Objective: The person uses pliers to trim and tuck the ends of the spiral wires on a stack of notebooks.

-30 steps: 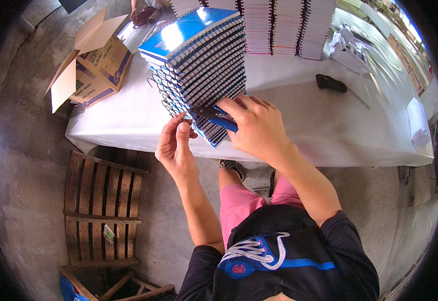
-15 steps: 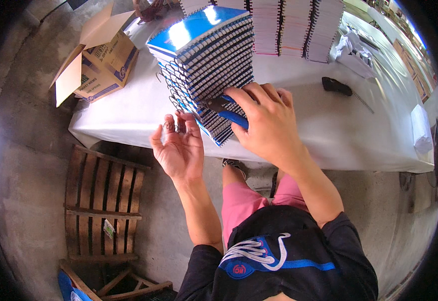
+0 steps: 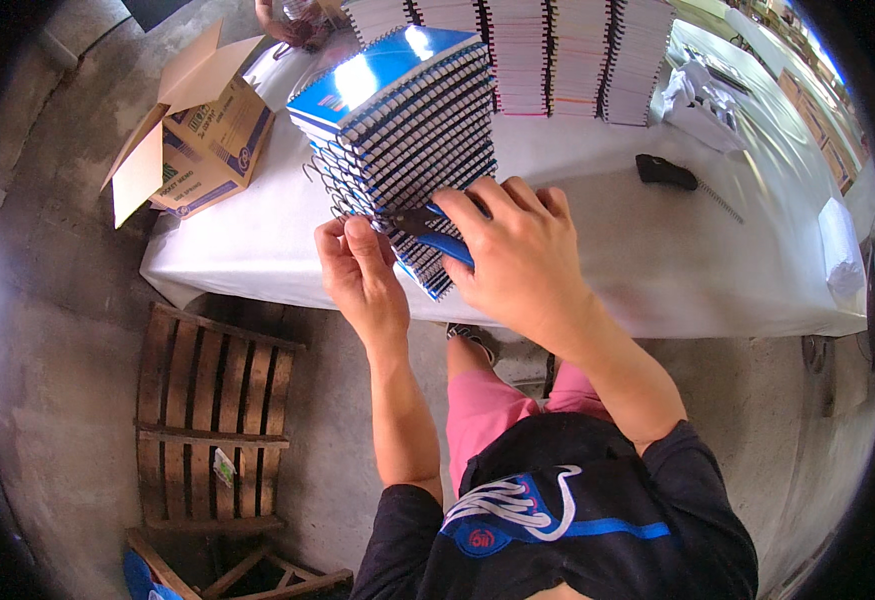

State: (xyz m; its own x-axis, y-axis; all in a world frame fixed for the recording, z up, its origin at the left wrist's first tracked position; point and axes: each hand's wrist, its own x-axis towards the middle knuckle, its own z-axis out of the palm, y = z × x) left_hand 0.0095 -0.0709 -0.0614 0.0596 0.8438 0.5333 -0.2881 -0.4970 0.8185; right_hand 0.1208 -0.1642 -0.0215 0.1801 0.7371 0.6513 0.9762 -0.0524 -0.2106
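A stack of spiral-bound notebooks (image 3: 412, 115) stands on the white-covered table, a glossy blue cover on top. Loose ends of dark binding coil (image 3: 325, 186) stick out from its left side. My right hand (image 3: 522, 260) is closed round the blue handles of a pair of cutting pliers (image 3: 437, 232), whose dark jaws point left at the coil ends low on the stack. Beside the jaws, my left hand (image 3: 365, 280) is pinched at a coil end, its thumb on top; the fingertips partly hide the wire.
An opened cardboard box (image 3: 212, 145) sits at the table's left. More bound books (image 3: 577, 60) stand behind the stack. A black object with a wire coil (image 3: 667, 171) and crumpled white paper (image 3: 702, 105) lie right. A wooden slatted bench (image 3: 212, 410) is lower left; another person's hand (image 3: 279, 25) shows far off.
My left hand has turned from palm up with coil bits at its fingers to a pinch at the stack's edge. The pliers have moved left and slightly down to meet it.
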